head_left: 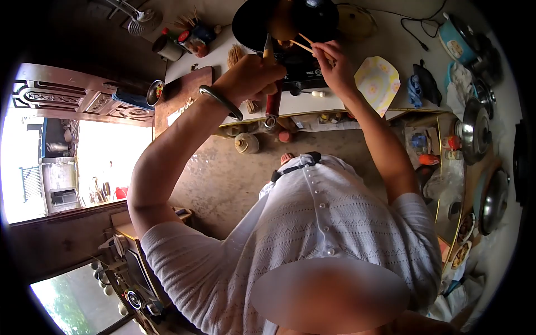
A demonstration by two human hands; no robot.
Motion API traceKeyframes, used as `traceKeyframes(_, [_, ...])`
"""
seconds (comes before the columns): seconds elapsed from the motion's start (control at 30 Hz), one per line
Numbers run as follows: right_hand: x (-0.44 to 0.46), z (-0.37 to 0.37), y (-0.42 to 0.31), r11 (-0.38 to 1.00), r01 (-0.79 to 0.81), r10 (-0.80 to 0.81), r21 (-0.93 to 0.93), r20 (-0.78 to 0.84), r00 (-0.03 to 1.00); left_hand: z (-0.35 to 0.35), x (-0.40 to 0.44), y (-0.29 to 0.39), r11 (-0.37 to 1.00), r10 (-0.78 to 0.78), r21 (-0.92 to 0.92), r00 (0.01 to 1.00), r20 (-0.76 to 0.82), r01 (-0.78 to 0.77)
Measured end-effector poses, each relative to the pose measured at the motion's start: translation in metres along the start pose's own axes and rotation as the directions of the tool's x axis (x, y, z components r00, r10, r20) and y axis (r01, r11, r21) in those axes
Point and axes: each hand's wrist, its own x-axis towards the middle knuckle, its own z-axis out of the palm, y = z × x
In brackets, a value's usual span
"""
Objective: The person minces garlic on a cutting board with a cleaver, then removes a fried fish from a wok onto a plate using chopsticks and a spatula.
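Observation:
My left hand point(254, 75), with a bangle on the wrist, is closed around a wooden-handled utensil point(268, 51) that points into a black wok point(249, 27). The utensil's far end is hard to make out. Below that hand, a red wok handle point(273, 105) sticks out toward me. My right hand point(335, 64) pinches a pair of chopsticks point(304, 46), their tips at the wok's near side. Under the wok is a black cooktop point(304, 74). The wok's contents are too dark to tell.
A yellow flowered plate point(378, 84) lies right of the cooktop. At left are a wooden cutting board point(190, 84), a small bowl point(154, 92) and jars point(192, 42). A blue pot point(455, 42) and metal lids point(475, 131) stand along the right. A jug point(246, 143) sits below the counter.

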Motion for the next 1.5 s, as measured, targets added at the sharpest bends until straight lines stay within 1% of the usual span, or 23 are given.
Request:
traceKeyframes(0.13, [-0.002,0.001,0.001,1.0,-0.006,0.006,-0.002,0.01,1.0,-0.003,0.001,-0.006,0.995,0.022,0.093,0.999,-0.028,-0.02])
traceKeyframes(0.17, [-0.003,0.0,0.0,0.999,-0.031,0.031,-0.01,0.04,0.999,-0.004,0.001,-0.007,0.994,0.026,0.111,0.999,-0.028,-0.023])
traceKeyframes(0.23, [-0.002,-0.004,-0.003,0.997,-0.077,0.079,-0.027,0.098,0.992,-0.004,0.002,-0.01,0.996,0.018,0.082,1.0,-0.019,-0.017])
traceKeyframes(0.27, [-0.002,-0.004,-0.003,0.996,-0.081,0.083,-0.024,0.095,0.992,-0.004,0.002,-0.011,0.998,0.015,0.068,1.0,-0.014,-0.014])
traceKeyframes(0.37, [-0.001,-0.006,-0.005,0.995,-0.094,0.095,-0.015,0.093,0.991,-0.003,0.002,-0.011,0.993,0.014,0.116,1.0,-0.026,-0.011])
traceKeyframes(0.53, [0.0,-0.008,-0.007,0.992,-0.121,0.117,0.034,0.101,0.988,-0.002,-0.002,-0.011,0.998,0.017,0.068,1.0,0.01,-0.018])
traceKeyframes(0.57, [0.0,-0.008,-0.008,0.992,-0.116,0.112,0.041,0.081,0.99,-0.002,-0.003,-0.011,0.998,0.019,0.06,1.0,0.013,-0.019])
traceKeyframes(0.63, [0.0,-0.007,-0.008,0.993,-0.105,0.103,0.056,0.041,0.994,-0.003,-0.002,-0.012,0.997,0.011,0.072,1.0,0.017,-0.012])
traceKeyframes(0.77, [-0.001,-0.006,-0.008,0.992,-0.108,0.107,0.064,0.029,0.994,-0.002,-0.003,-0.011,0.993,0.005,0.118,1.0,-0.008,-0.004])
traceKeyframes(0.87, [-0.001,-0.006,-0.004,0.991,-0.11,0.109,0.071,0.028,0.994,-0.002,-0.004,-0.01,0.992,0.01,0.128,1.0,0.007,-0.011])
traceKeyframes(1.07, [-0.001,-0.007,-0.008,0.992,-0.113,0.111,0.063,0.035,0.993,-0.001,-0.003,-0.014,0.981,0.075,0.177,0.997,0.031,-0.079])
traceKeyframes(1.17, [-0.001,-0.009,-0.009,0.99,-0.125,0.123,0.058,0.046,0.991,-0.002,-0.004,-0.013,0.973,0.118,0.19,0.991,0.068,-0.128])
traceKeyframes(1.23, [0.0,-0.012,-0.013,0.987,-0.141,0.138,0.072,0.051,0.989,-0.002,-0.004,-0.015,0.97,0.084,0.227,0.996,0.016,-0.085])
traceKeyframes(1.27, [0.002,-0.014,-0.018,0.986,-0.139,0.136,0.087,0.047,0.99,-0.002,-0.003,-0.016,0.967,0.068,0.245,0.998,-0.011,-0.063])
traceKeyframes(1.37, [0.011,-0.022,-0.033,0.985,-0.132,0.131,0.115,0.019,0.991,-0.006,0.003,-0.023,0.97,0.076,0.23,0.996,0.037,-0.082])
traceKeyframes(1.47, [0.028,-0.028,-0.032,0.995,-0.041,0.045,0.087,-0.044,0.998,-0.005,0.003,-0.022,0.967,0.125,0.217,0.99,0.065,-0.136])
traceKeyframes(1.5, [0.035,-0.028,-0.022,0.998,0.0,0.004,0.067,-0.064,0.998,-0.005,0.003,-0.022,0.97,0.12,0.204,0.991,0.055,-0.129])
